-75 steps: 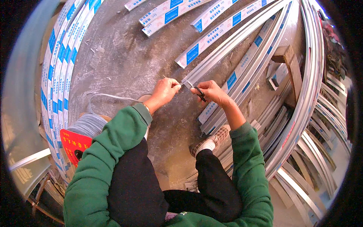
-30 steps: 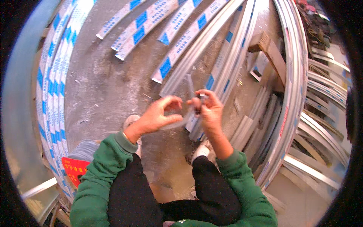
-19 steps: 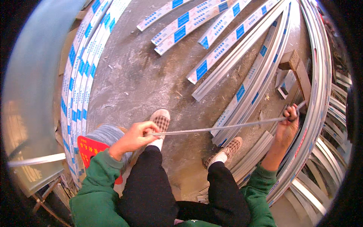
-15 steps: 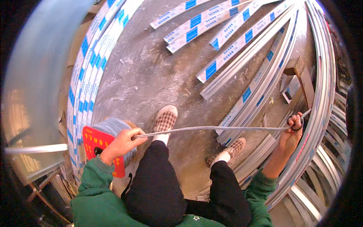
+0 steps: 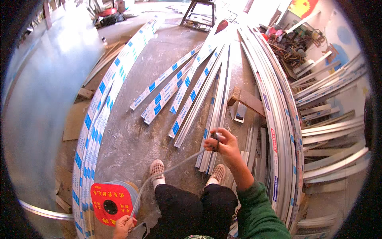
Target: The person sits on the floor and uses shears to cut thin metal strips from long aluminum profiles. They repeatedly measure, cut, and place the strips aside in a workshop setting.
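A thin grey flexible strip (image 5: 172, 167) runs in a slack curve between my two hands. My left hand (image 5: 124, 226) is low at the left, closed on the strip, beside a round spool (image 5: 119, 199) with a red cardboard face and grey material wound behind it. My right hand (image 5: 223, 146) is raised in the middle, its fingers curled around small scissors (image 5: 215, 142) with dark handles. The strip's far end reaches these fingers; how it is held there is partly hidden.
Long film-wrapped profiles (image 5: 175, 87) fan out on the floor ahead. More profiles lie in bundles at left (image 5: 95, 135) and right (image 5: 274, 131). A wooden block (image 5: 248, 101) crosses near the right bundle. A stool (image 5: 199, 15) stands far ahead; a large glassy sheet (image 5: 39, 119) fills the left.
The view has tilted up and shows more of the room. My right hand has moved left and upward; my left hand is lower beside the spool. The strip, earlier taut, now sags.
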### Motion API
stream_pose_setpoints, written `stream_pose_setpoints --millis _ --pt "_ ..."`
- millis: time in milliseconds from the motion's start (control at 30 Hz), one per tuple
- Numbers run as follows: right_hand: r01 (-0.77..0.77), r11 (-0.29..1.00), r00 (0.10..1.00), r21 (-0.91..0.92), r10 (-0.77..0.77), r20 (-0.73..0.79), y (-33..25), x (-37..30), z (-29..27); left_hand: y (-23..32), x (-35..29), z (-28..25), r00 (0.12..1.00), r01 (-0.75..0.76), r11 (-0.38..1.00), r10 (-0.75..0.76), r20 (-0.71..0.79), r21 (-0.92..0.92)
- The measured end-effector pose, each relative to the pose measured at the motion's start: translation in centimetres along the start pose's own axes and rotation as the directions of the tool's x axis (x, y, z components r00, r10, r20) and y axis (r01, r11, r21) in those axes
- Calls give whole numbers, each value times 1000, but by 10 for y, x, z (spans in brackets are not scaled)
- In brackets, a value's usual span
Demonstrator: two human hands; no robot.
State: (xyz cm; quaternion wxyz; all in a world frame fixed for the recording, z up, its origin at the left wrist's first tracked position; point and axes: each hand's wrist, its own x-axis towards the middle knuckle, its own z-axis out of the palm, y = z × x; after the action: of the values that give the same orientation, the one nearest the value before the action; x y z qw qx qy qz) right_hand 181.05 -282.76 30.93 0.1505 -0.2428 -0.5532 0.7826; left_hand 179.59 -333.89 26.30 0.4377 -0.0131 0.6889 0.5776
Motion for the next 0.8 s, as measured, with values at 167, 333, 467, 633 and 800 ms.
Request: stream_pose_setpoints --millis 167,333,467,633,800 --pt "218 973 926 -72 -183 329 -28 -18 66 -30 -45 -20 994 -105 993 102 -40 -58" --pt "190 982 928 -14 -175 330 -49 -38 119 -68 -91 -66 991 -77 995 84 -106 68" --pt "304 950 869 77 -310 385 -72 -53 157 -118 -130 -113 924 -61 963 154 -350 262" --pt "398 903 853 161 -429 296 -100 -64 178 -194 -174 -233 760 122 930 137 -636 346" --pt "341 905 903 255 -390 179 -97 -66 175 -161 -173 -358 266 -39 947 317 -910 318"
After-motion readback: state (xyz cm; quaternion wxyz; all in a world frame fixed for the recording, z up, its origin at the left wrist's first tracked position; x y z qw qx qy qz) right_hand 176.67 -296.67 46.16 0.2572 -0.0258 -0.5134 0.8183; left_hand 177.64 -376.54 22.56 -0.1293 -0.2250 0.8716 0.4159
